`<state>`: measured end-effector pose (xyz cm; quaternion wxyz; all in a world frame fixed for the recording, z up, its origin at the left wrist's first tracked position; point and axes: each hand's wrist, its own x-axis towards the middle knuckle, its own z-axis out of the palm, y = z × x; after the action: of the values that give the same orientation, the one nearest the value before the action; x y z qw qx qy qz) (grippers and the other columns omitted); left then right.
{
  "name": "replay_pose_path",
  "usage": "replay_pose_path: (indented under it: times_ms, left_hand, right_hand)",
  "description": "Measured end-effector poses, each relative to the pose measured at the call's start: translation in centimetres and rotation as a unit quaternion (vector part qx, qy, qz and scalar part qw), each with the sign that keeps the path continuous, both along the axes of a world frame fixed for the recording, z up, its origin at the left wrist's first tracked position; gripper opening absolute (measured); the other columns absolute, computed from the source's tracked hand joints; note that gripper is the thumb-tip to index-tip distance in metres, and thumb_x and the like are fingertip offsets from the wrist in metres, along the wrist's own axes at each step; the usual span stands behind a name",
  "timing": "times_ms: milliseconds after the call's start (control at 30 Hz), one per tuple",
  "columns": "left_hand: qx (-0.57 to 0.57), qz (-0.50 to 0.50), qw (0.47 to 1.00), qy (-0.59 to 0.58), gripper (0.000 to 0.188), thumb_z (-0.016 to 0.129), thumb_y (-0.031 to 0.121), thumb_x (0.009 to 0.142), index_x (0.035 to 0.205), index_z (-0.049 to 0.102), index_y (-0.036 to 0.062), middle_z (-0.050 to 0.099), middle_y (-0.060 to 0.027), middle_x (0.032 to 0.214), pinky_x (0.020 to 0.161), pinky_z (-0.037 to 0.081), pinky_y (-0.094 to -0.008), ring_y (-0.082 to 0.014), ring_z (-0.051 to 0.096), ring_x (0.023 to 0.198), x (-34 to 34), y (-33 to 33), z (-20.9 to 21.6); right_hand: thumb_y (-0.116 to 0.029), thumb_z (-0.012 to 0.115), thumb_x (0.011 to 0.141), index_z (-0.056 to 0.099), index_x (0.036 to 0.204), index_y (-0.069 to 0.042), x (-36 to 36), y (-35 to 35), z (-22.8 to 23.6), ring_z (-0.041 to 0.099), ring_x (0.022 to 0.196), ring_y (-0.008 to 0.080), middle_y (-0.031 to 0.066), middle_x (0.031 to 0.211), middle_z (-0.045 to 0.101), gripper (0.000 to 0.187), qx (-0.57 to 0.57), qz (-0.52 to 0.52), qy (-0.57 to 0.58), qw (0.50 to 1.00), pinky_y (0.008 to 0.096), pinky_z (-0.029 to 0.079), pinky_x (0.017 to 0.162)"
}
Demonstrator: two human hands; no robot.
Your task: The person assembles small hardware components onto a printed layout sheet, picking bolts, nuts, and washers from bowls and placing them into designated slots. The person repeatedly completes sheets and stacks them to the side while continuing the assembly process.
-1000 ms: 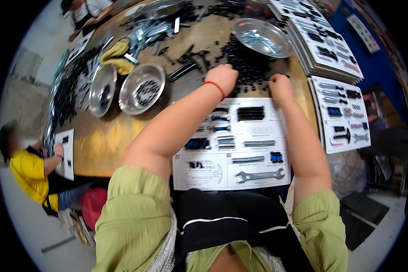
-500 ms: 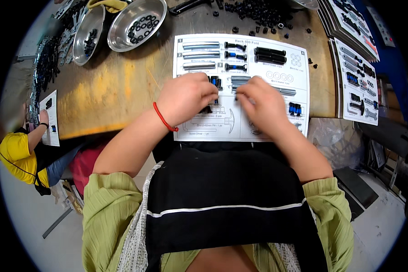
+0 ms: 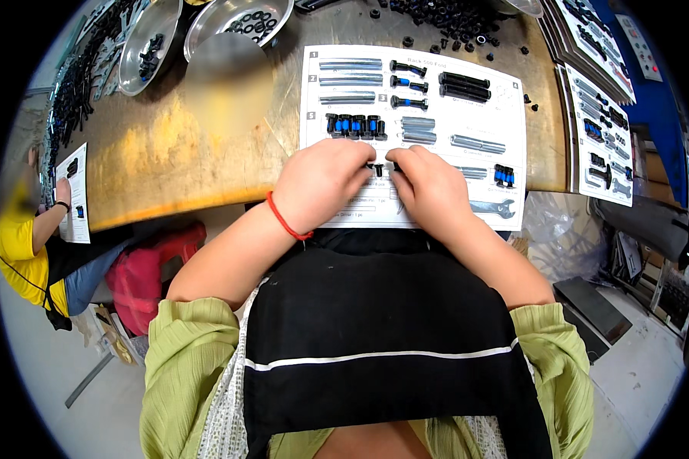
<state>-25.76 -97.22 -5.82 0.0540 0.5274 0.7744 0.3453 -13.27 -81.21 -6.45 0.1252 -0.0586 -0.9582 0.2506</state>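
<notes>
Both my hands work over a white printed sheet [image 3: 505,115] with hardware laid on its pictures. My left hand [image 3: 321,180], with a red cord at the wrist, has its fingers bent together beside a short black screw [image 3: 379,170]; whatever its fingertips hold is hidden. Across that gap, my right hand [image 3: 434,183] pinches a small dark piece that looks like another black screw. Just above my left hand lie several black bolts with blue bands [image 3: 356,125]. Short silver tubes [image 3: 419,130] lie above my right hand, and a wrench [image 3: 494,206] shows beside its wrist.
Metal bowls with black washers [image 3: 254,27] and black screws [image 3: 151,57] stand at the far left. Loose black nuts and screws [image 3: 444,19] are heaped at the back. Stacked filled sheets [image 3: 601,145] lie right. A co-worker in a yellow top [image 3: 19,245] sits left.
My hands have drawn closer together and sit lower on the sheet. The blue-banded bolts, short tubes and wrench are now uncovered. The view has shifted slightly.
</notes>
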Motion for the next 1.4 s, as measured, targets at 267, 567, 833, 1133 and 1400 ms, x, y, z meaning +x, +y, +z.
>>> replay_pose_path:
  times_ms: [267,567,833,1133,1400]
  left_hand:
    - [0.003,0.037,0.999,0.026,0.022,0.079,0.015,0.071,0.089,0.068,0.0107,0.058,-0.0046,0.080,0.066,0.051,-0.0371,-0.0262,0.060,0.079,1.7,-0.1,-1.3]
    - [0.037,0.068,0.997,-0.003,0.026,0.082,0.014,0.069,0.091,0.070,0.0092,0.059,-0.0068,0.080,0.065,0.049,-0.0357,-0.0272,0.060,0.075,0.8,-1.0,-0.8]
    - [0.039,0.236,0.966,-0.095,0.022,0.078,0.011,0.075,0.094,0.070,0.0045,0.054,-0.0052,0.075,0.059,0.045,-0.0285,-0.0178,0.053,0.066,-5.7,-4.2,-0.4]
    - [-0.007,0.323,0.946,-0.039,0.017,0.073,0.024,0.081,0.091,0.071,0.0098,0.063,-0.0049,0.078,0.062,0.048,-0.0331,-0.0209,0.060,0.069,-8.9,-3.3,-3.5]
    - [0.000,0.339,0.939,-0.063,0.017,0.068,0.026,0.083,0.088,0.072,0.0103,0.066,-0.0063,0.078,0.062,0.049,-0.0354,-0.0238,0.064,0.070,-9.4,-3.6,-3.6]
  right_hand:
    - [-0.014,0.071,0.078,0.061,0.089,-0.011,0.3,0.0,0.0,0.063,0.076,0.0275,0.0057,0.082,0.060,0.015,0.010,0.001,-0.064,0.998,0.0393,0.051,0.062]
    - [-0.014,0.072,0.077,0.063,0.086,-0.009,-0.1,-0.2,-0.1,0.064,0.075,0.0274,0.0060,0.080,0.059,0.013,0.005,0.011,-0.071,0.997,0.0388,0.052,0.062]
    - [-0.020,0.074,0.079,0.064,0.093,-0.008,-1.1,3.6,3.1,0.064,0.081,0.0292,0.0081,0.087,0.061,0.020,-0.023,-0.017,-0.087,0.996,0.0379,0.052,0.069]
    - [-0.025,0.068,0.084,0.068,0.076,-0.005,-9.0,8.9,6.6,0.060,0.083,0.0309,0.0105,0.082,0.062,0.021,0.087,-0.051,-0.149,0.984,0.0426,0.049,0.072]
    - [-0.019,0.063,0.085,0.070,0.100,-0.006,-15.2,11.4,4.4,0.062,0.100,0.0352,0.0152,0.098,0.066,0.021,0.142,-0.032,-0.098,0.984,0.0436,0.050,0.087]
